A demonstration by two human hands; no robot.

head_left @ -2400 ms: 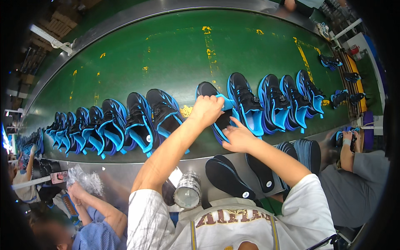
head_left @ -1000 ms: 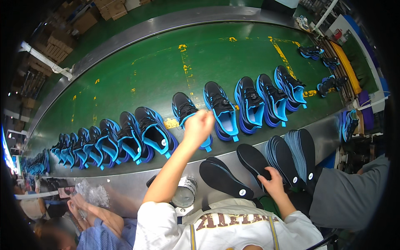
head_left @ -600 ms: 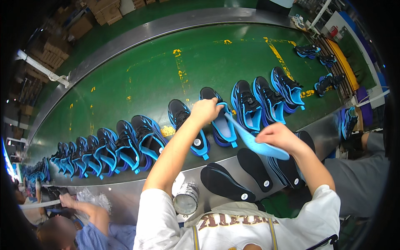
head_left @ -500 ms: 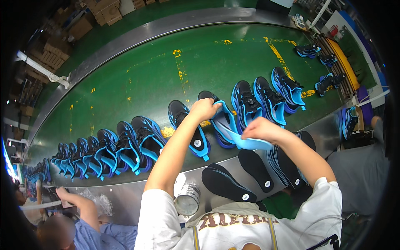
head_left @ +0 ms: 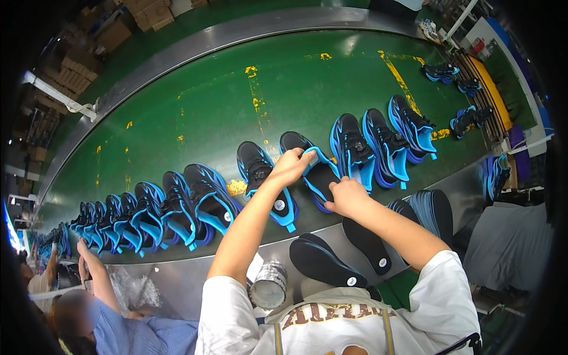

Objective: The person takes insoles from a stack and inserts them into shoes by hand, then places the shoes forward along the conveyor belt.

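Observation:
A black and blue sneaker (head_left: 294, 142) stands on the green belt in front of me, toe pointing away. My left hand (head_left: 291, 167) is closed on its tongue and collar, holding the opening wide. At the heel end my right hand (head_left: 349, 197) curls round the collar, its fingertips partly hidden. Inside lies a black insole (head_left: 322, 176), its heel end covered by my right hand. Just left stands another sneaker (head_left: 254, 161) with a white round sticker inside. Close to the right is a sneaker (head_left: 350, 145) with its laces showing.
Black insoles (head_left: 319, 260) lie on the metal ledge (head_left: 236, 266), with a stack of insoles (head_left: 435, 216) to the right. A round container (head_left: 268, 292) stands near my body. Several sneakers (head_left: 145, 207) line the belt leftward. A co-worker in blue (head_left: 133, 331) sits at lower left.
The insole, held bent with its light blue underside showing, now lies inside the sneaker, black side up. My right hand has moved left to the sneaker's heel; my left hand stays at the tongue.

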